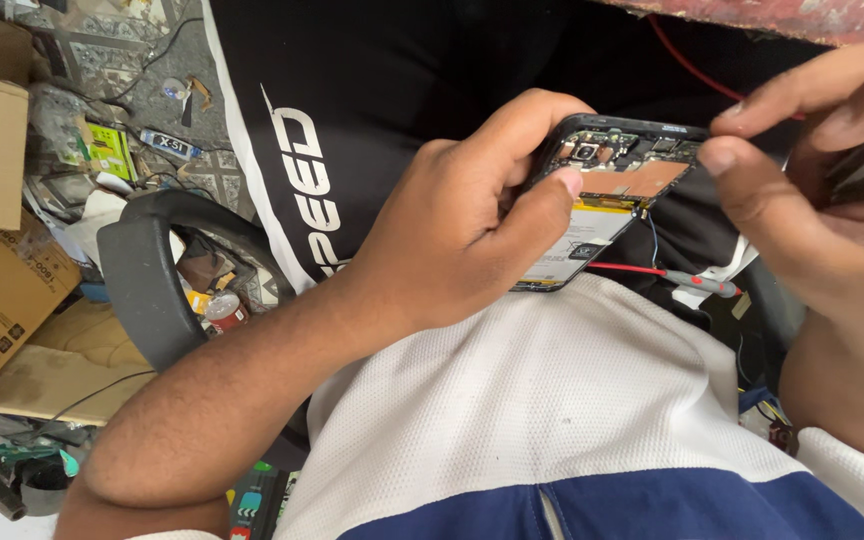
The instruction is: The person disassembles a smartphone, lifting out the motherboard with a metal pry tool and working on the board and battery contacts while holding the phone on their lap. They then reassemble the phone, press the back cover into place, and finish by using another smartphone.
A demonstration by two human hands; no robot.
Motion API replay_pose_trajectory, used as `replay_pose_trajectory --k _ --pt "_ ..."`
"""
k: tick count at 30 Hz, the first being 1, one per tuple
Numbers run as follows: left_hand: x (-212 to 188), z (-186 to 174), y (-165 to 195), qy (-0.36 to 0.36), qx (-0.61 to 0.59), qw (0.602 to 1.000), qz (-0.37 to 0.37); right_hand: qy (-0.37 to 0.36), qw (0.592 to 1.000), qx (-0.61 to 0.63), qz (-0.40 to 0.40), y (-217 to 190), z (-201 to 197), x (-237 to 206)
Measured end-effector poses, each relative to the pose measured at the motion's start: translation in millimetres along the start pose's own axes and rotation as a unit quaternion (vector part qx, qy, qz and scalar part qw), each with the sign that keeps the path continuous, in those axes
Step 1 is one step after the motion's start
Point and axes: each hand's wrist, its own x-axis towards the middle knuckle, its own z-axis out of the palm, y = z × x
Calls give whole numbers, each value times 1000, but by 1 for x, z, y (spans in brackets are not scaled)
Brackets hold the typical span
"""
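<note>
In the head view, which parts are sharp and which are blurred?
Head view: the left hand and opened phone are sharp under soft, even light; the right hand, closest to the camera, is blurred, and so is the dark thing at its edge.

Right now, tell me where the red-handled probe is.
In the head view, the red-handled probe lies right of centre, just below the opened phone held in the left hand, resting across the dark lap above the white shirt.

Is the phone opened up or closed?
Opened up. The phone in the left hand has no back cover: its battery and circuit board show.
</note>
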Motion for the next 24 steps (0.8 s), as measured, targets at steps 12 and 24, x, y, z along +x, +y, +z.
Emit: replay_pose_trajectory --k 12,24 --pt "1 1 2 19 31 999 -1 -10 999 4 -31 -16 10 1" --pt "2 2 -1 34 41 999 -9 15 998 -49 24 -12 3 -1"
